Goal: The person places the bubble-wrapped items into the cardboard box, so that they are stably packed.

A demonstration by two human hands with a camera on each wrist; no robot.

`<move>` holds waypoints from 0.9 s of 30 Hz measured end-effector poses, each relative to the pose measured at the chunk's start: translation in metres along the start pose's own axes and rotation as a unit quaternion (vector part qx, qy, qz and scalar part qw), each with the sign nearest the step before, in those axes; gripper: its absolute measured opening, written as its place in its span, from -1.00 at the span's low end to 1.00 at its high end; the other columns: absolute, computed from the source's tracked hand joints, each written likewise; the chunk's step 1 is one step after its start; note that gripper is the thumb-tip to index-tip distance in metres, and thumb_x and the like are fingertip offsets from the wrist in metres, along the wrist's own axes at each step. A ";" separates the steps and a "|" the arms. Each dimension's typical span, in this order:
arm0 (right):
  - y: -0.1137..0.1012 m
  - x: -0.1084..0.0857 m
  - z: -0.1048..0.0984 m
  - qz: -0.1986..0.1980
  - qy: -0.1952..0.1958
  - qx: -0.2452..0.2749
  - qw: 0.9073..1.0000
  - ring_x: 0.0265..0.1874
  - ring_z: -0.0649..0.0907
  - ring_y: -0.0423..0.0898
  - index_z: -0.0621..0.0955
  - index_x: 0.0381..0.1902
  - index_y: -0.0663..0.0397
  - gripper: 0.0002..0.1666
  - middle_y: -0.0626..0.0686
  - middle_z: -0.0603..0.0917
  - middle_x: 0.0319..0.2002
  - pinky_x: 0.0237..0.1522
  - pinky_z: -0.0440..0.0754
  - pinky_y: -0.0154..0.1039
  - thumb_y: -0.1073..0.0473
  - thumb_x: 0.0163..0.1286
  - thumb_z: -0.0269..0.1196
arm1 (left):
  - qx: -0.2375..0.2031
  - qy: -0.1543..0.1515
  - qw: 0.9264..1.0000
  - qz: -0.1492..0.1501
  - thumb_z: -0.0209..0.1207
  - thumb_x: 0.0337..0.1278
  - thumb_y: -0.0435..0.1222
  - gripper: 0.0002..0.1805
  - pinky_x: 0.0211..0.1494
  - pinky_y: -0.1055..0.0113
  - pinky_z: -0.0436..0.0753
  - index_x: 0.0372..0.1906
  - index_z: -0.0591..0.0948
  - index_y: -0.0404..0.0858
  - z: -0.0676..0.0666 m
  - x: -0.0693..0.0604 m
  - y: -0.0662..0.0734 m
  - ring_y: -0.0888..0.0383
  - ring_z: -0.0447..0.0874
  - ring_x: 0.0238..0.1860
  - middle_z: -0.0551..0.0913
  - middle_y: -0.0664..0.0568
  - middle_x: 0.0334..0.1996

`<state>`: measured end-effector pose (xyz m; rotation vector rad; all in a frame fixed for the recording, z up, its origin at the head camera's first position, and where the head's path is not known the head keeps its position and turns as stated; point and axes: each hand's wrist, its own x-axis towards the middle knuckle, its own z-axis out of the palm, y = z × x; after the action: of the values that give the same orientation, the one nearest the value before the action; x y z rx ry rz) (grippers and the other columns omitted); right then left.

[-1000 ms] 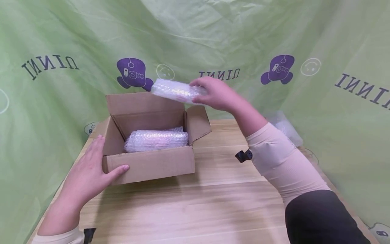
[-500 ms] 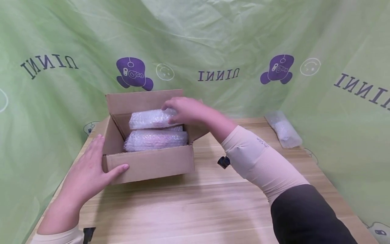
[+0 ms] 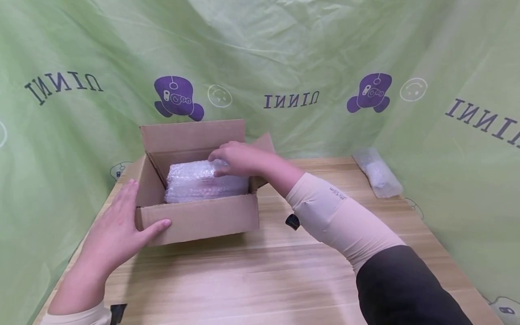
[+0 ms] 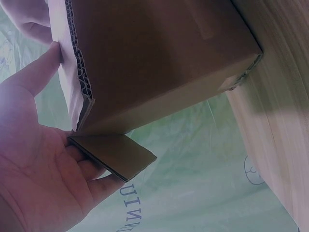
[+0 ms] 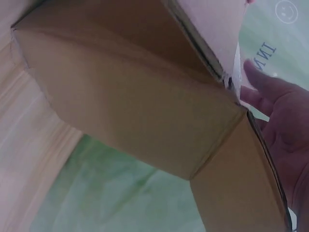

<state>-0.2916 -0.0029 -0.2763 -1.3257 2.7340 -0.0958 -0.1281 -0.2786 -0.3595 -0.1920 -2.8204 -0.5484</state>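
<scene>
In the head view an open cardboard box (image 3: 203, 221) stands at left on the table. My left hand (image 3: 118, 230) rests on its near left corner, thumb against the front and fingers straight along the side flap; the left wrist view shows these fingers behind the flap (image 4: 116, 154). My right hand (image 3: 243, 159) reaches over the right side into the box and pinches the right end of a bubble-wrapped package (image 3: 187, 169). This package lies against another bubble-wrapped package (image 3: 199, 190) in front. In the right wrist view, the box wall (image 5: 120, 106) hides the packages almost wholly.
A further bubble-wrapped package (image 3: 378, 174) lies near the right edge of the wooden table (image 3: 260, 280). Green printed cloth (image 3: 292, 54) hangs behind and at both sides. The box's back flap (image 3: 192, 136) stands up, and its right flap (image 3: 266, 143) tilts outward.
My right hand has carried its bubble-wrapped package from above the box's back right down and left into the box, behind the other package. The left hand and the box stay nearly still.
</scene>
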 end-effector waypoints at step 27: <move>-0.004 0.002 0.013 0.039 0.008 -0.019 0.999 0.25 0.55 -0.13 0.46 0.36 -0.16 -0.40 -0.09 0.58 0.26 0.29 0.50 -0.17 -0.11 0.40 0.24 | 0.000 0.003 1.000 0.004 0.25 0.05 0.27 0.28 0.44 -0.35 0.03 0.57 -0.23 -0.29 0.000 -0.002 0.001 -0.32 -0.14 0.53 -0.15 -0.33 0.55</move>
<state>-0.2887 -0.0072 -0.2890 -1.2318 2.8097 -0.0502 -0.1261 -0.2777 -0.3594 -0.2014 -2.8134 -0.5460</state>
